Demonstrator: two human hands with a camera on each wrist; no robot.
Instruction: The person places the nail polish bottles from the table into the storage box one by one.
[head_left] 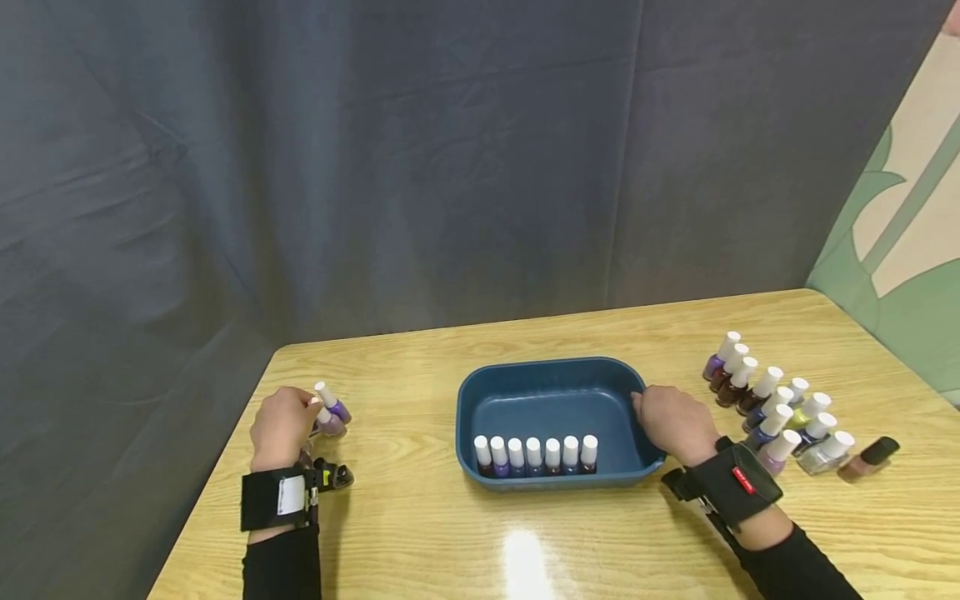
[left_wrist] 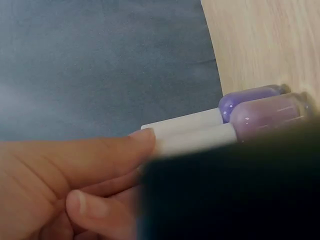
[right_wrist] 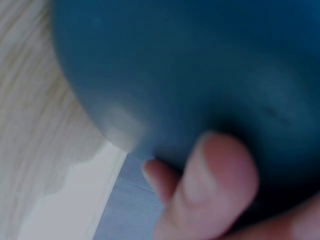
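At the table's left side, my left hand (head_left: 281, 427) pinches the white cap of a mauve nail polish bottle (head_left: 330, 423). Right beside it stands a purple nail polish bottle (head_left: 339, 410). The left wrist view shows the thumb against the mauve bottle's cap (left_wrist: 200, 141); a dark shape covers the lower right there. My right hand (head_left: 678, 423) grips the right end of a dark blue tray (head_left: 471, 417), fingers over its rim. The tray's wall (right_wrist: 150, 65) fills most of the right wrist view. Inside, several white-capped nail polish bottles (head_left: 533, 457) stand in a row along the near wall.
Several more white-capped nail polish bottles (head_left: 767, 392) stand in slanting rows on the right of the wooden table (head_left: 405, 533). A black-capped bottle (head_left: 870, 458) is at their outer end. A dark grey curtain (head_left: 450, 183) hangs behind the table.
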